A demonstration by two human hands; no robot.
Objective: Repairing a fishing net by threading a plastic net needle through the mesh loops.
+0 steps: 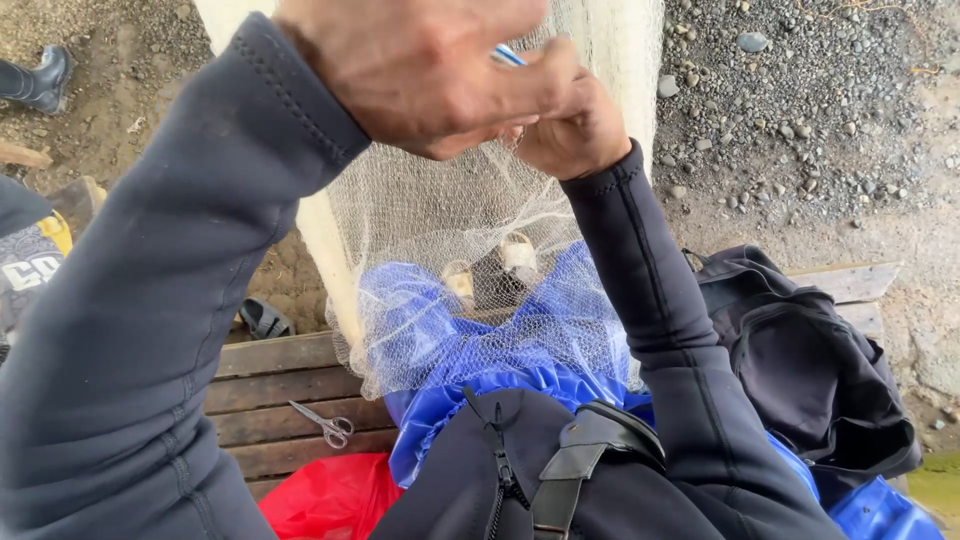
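Two hands work our white fishing net, draped from lap to far post: near-left scissors on the bench, left hand and right hand pinched together on mesh; tugging risks a tear.

Soft, even daylight with no hard shadows or glare. The left hand, close to the lens, is slightly blurred; gravel ground beyond looks sharp. Edges bend mildly.
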